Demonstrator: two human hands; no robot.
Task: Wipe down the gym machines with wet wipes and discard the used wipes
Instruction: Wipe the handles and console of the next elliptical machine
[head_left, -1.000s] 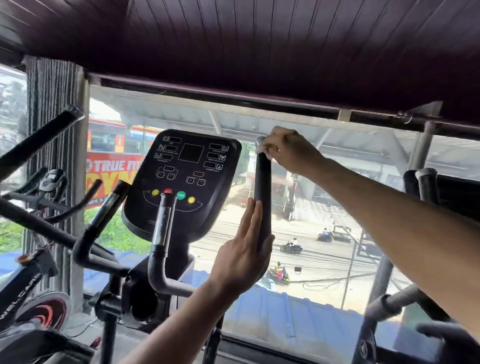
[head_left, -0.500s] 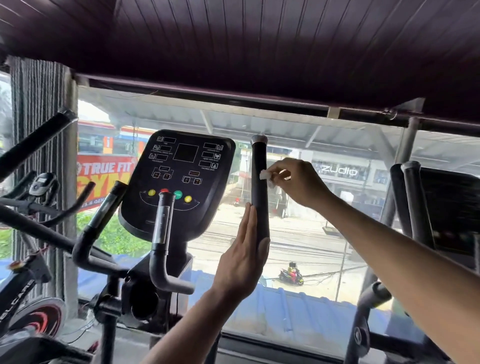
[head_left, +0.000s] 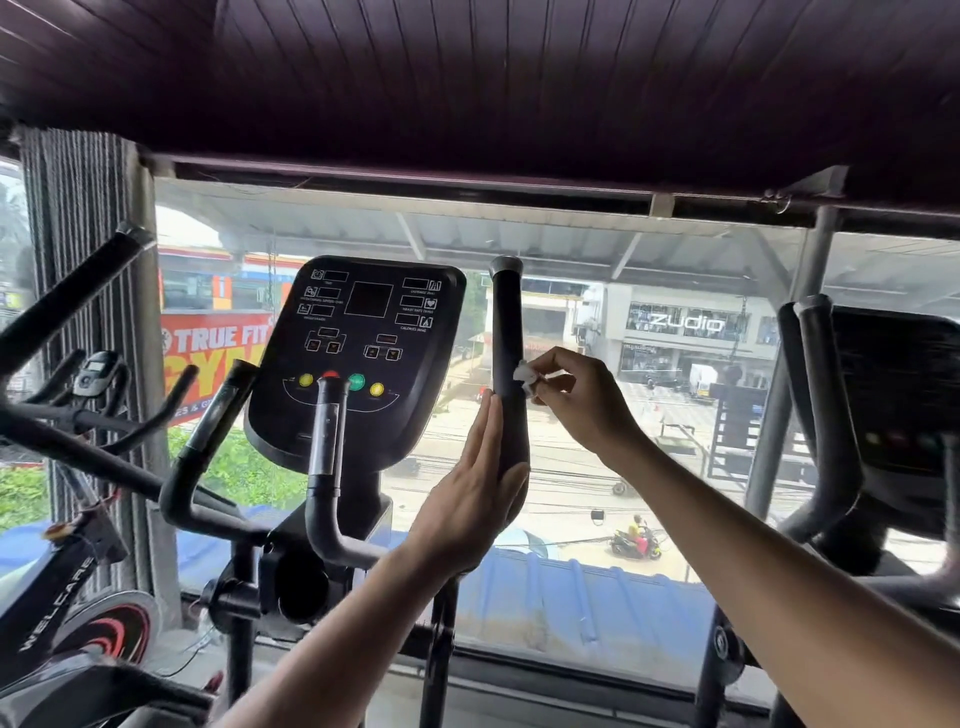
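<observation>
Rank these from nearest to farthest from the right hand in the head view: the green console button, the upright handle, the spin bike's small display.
1. Upright handle: just left of the right hand, wipe against it.
2. Green console button: further left, on the console.
3. Spin bike's small display: far left.

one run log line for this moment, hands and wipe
right hand: pinches wet wipe against handlebar grip | left hand: flat, steadying grip lower down | step: wiping

The left hand (head_left: 470, 499) is raised on a bare forearm with straight fingers together and pointing up, thumb curving round to the right, while the right hand (head_left: 576, 397), on a bare arm reaching in from the lower right, has fingertips bunched in a pinch.
</observation>
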